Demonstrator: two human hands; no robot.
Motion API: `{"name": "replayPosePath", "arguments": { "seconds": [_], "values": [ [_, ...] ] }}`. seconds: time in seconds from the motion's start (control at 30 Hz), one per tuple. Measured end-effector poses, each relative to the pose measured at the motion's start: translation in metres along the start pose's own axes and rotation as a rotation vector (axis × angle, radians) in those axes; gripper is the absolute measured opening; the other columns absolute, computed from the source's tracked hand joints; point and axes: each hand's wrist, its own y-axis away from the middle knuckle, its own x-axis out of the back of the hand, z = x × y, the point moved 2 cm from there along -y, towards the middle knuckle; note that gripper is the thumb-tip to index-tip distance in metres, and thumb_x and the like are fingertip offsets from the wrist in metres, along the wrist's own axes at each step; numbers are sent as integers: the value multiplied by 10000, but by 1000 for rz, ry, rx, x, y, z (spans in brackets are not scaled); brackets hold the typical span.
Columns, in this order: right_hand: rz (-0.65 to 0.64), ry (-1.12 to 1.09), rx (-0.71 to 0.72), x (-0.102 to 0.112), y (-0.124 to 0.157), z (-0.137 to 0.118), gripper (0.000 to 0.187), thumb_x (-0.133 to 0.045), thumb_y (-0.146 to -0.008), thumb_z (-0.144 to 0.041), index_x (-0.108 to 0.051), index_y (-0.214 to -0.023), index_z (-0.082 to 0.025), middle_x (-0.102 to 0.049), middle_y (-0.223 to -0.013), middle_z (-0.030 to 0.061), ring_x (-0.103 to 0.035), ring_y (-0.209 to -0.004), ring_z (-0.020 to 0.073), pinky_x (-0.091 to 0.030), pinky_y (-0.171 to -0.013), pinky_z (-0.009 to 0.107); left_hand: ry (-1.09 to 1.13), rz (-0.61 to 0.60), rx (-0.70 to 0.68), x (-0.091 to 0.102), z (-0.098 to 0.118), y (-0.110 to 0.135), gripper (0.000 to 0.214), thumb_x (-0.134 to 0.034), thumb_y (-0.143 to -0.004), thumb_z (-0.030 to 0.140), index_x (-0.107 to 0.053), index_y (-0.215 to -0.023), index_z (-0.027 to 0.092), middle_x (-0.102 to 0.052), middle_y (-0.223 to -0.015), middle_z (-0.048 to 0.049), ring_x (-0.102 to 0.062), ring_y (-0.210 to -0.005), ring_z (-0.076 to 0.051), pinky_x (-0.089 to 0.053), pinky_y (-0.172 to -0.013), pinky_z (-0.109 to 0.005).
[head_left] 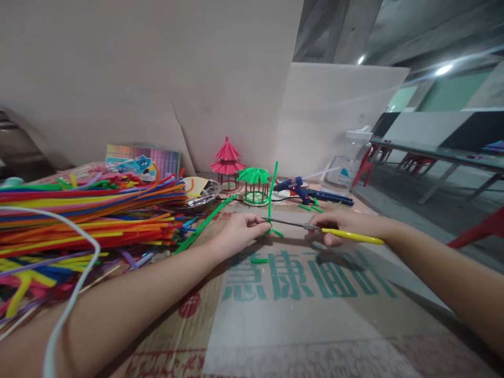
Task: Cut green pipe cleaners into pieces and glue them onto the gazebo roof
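My left hand [248,231] pinches an upright green pipe cleaner [273,184] near its lower end. In my right hand [334,223] is a pair of yellow-handled scissors [350,235], pointing left, their dark blades meeting the pipe cleaner at my left fingertips. Whether the blades are parted cannot be made out. A short green piece [260,261] lies on the printed cardboard below my hands, and another green piece [277,232] is just beside my left fingertips. Behind stand a small green-roofed pavilion model [254,178] and a pink tiered pavilion model [227,163].
Bundles of coloured pipe cleaners [86,202] fill the left side, with a marker set [144,160] behind. A blue glue gun [293,185] and a clear plastic bottle [342,168] stand at the back right. A white cable [84,278] crosses near my left forearm.
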Motion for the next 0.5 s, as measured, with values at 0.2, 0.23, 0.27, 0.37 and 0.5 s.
{"name": "replayPosePath", "arguments": {
  "seconds": [0.2,0.23,0.27,0.37,0.5],
  "values": [
    [-61,-56,-72,-3,-1,2,385,-581,-750,-551,-700,-936,-235,-668,-786,4,-563,-651,176,-378,-587,257,27,-8,-12,0,-1,0,216,-622,-810,321,-659,-737,121,-711,-691,-48,-605,-575,-119,-408,-485,-187],
    [-64,-68,-73,-3,-1,3,383,-582,-749,-552,-698,-923,-231,-664,-774,3,-557,-643,173,-372,-578,255,19,-5,-14,1,-1,0,224,-620,-812,328,-664,-743,121,-711,-692,-48,-607,-580,-121,-407,-487,-188],
    [-62,-81,-74,-4,-1,4,382,-586,-745,-550,-697,-916,-227,-661,-764,2,-553,-637,169,-369,-573,254,11,-1,-13,1,0,0,228,-617,-816,331,-669,-746,120,-708,-684,-46,-602,-576,-119,-401,-484,-187],
    [-68,-117,-85,-5,-1,5,374,-610,-727,-531,-692,-922,-223,-665,-764,-1,-554,-633,165,-371,-562,249,5,17,5,1,1,1,221,-614,-820,318,-667,-730,122,-684,-626,-28,-562,-520,-102,-371,-462,-186],
    [-106,-135,-123,-7,0,6,341,-606,-743,-481,-691,-957,-229,-681,-759,-1,-571,-636,164,-381,-563,243,17,9,7,0,3,2,205,-614,-823,295,-659,-712,128,-674,-601,-19,-551,-500,-95,-380,-471,-189]
  ]
}}
